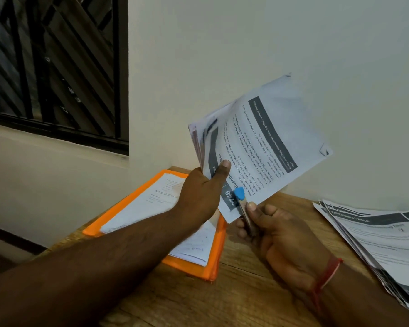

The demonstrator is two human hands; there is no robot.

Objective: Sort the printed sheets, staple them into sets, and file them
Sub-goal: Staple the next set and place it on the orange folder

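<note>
1. Judging by the layout, the task is midway. The left hand [198,192] grips a raised set of printed sheets [269,142], thumb pressed on the front page, fingers hidden behind.
2. The right hand [276,234] is curled round a small stapler [242,204], whose blue-tipped nose sits over the lower corner of the set. This looks like the stapling step. Whether a staple is already in cannot be told.
3. An orange folder [216,256] lies open on the counter [241,291] under the left forearm, with white pages [156,199] inside, so some filing seems done.
4. A fanned pile of loose sheets [382,241] rests at the counter's right edge, well apart from the folder. These probably remain to be sorted and stapled.
5. Materials: the held set is thin office paper, flexing and bowed, with grey header bars and black text, and one far corner dog-eared. Its edges are slightly splayed.
6. The stapler has a slim metallic body with a rounded plastic cap. The folder looks like smooth, stiff plastic with a raised rim.
7. The counter is pale wood with visible grain.
</note>
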